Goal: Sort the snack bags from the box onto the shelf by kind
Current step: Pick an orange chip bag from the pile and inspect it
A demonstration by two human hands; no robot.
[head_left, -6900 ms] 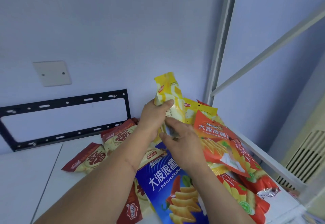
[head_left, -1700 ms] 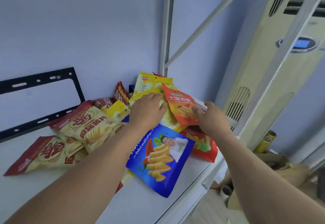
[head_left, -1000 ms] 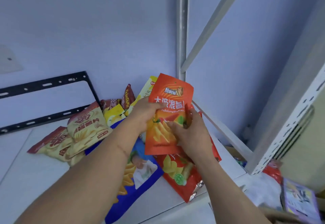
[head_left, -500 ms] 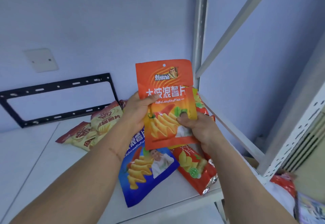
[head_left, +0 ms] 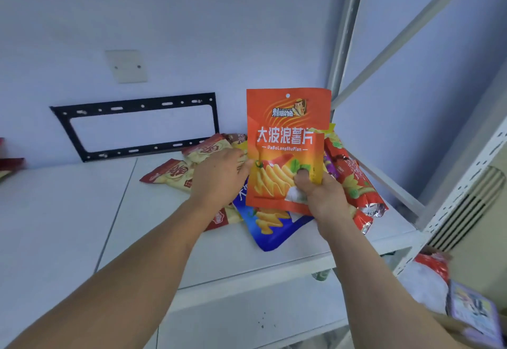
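Note:
My right hand [head_left: 321,195] grips an orange chip bag [head_left: 285,129] by its lower right part and holds it upright above the pile; a second orange bag seems to overlap it in front. My left hand [head_left: 216,178] has fairly straight fingers that reach the bag's left edge. Below lie a blue chip bag [head_left: 271,228], red-and-cream bags [head_left: 175,173] to the left and red bags [head_left: 354,181] to the right, all on the white shelf [head_left: 68,225]. A yellow bag peeks out behind the orange one.
A black metal bracket [head_left: 131,101] and a blank wall plate [head_left: 126,66] are on the back wall. The shelf's grey post [head_left: 343,33] and diagonal braces stand at the right. More packets [head_left: 428,280] lie below at lower right, beside a cream air conditioner [head_left: 480,211].
The orange bag was lifted off the pile and raised upright. My left hand has let go of its left side and now only reaches the edge; my right hand keeps its grip.

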